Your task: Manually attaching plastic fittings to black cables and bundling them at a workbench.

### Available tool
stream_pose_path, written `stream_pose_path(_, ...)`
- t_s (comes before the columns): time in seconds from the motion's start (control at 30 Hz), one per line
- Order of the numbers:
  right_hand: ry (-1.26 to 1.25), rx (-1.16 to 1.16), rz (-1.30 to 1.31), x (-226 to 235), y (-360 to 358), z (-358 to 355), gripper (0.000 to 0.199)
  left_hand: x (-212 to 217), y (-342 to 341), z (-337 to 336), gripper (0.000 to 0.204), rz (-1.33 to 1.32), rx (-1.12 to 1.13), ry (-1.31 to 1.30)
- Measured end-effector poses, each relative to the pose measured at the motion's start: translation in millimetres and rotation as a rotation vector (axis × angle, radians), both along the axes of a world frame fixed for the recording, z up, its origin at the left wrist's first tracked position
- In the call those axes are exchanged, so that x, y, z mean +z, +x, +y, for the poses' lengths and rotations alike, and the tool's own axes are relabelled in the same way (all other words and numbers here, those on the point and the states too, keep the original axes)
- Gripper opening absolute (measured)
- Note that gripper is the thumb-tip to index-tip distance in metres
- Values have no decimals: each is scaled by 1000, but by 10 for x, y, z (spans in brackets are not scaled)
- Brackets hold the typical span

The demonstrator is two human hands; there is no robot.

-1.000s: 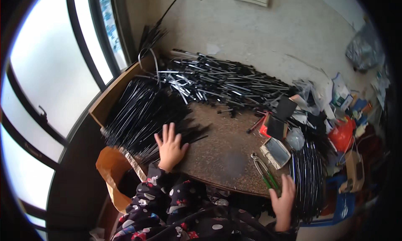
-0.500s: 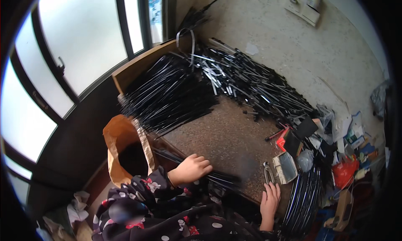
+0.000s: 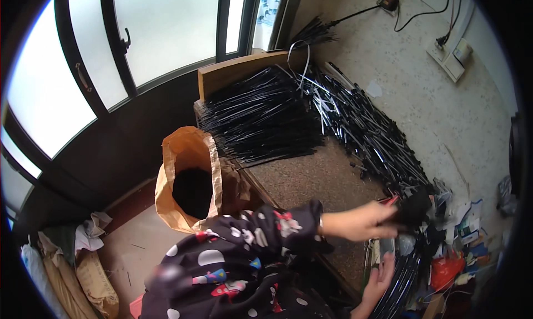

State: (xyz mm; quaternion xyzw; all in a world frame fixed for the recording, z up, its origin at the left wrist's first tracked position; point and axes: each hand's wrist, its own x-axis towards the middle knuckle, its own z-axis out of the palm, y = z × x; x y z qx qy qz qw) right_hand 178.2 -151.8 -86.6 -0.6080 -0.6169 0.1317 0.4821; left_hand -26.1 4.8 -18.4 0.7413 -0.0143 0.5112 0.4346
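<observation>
My left hand (image 3: 363,221) stretches across the tabletop to the right, its fingers smeared by motion. Its fingertips meet a blurred dark flat thing (image 3: 415,207); whether they grip it cannot be made out. Lower down, my right hand (image 3: 378,281) is open with its fingers apart, and nothing shows in it. It is just below a small pale box (image 3: 383,248), partly covered by my left hand. Glossy thin black strips (image 3: 398,280) lie in a bundle to the right of my right hand. A bit of something red (image 3: 391,200) shows above my left fingers.
Neatly laid thin black strips (image 3: 261,119) cover the table's far left, beside a wooden board (image 3: 239,69). Black rods (image 3: 366,125) are heaped along the wall. An open brown paper bag (image 3: 216,180) with dark contents stands at the left. Clutter and a red plastic bag (image 3: 446,270) fill the right.
My left hand has left the bundle near the table's front edge and swung right to the dark flat thing. My right hand has turned, its fingers spread. The view has shifted.
</observation>
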Motion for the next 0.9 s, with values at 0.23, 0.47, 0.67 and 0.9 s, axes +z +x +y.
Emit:
stream_pose_path(0.23, 323, 246, 539, 382, -191, 384, 45, -339, 405, -248, 36, -41, -48, 178)
stream_pose_path(0.47, 499, 401, 812, 468, 1007, 334, 24, -110, -341, -79, 26, 275, 465, -190)
stream_pose_path(0.67, 485, -140, 711, 702, 100, 380, 19, -564, -833, 395, 21, 835, 941, -317)
stream_pose_path(0.9, 378, 141, 575, 657, 9, 486, 20, -999, -511, -159, 92, 325, 598, 109)
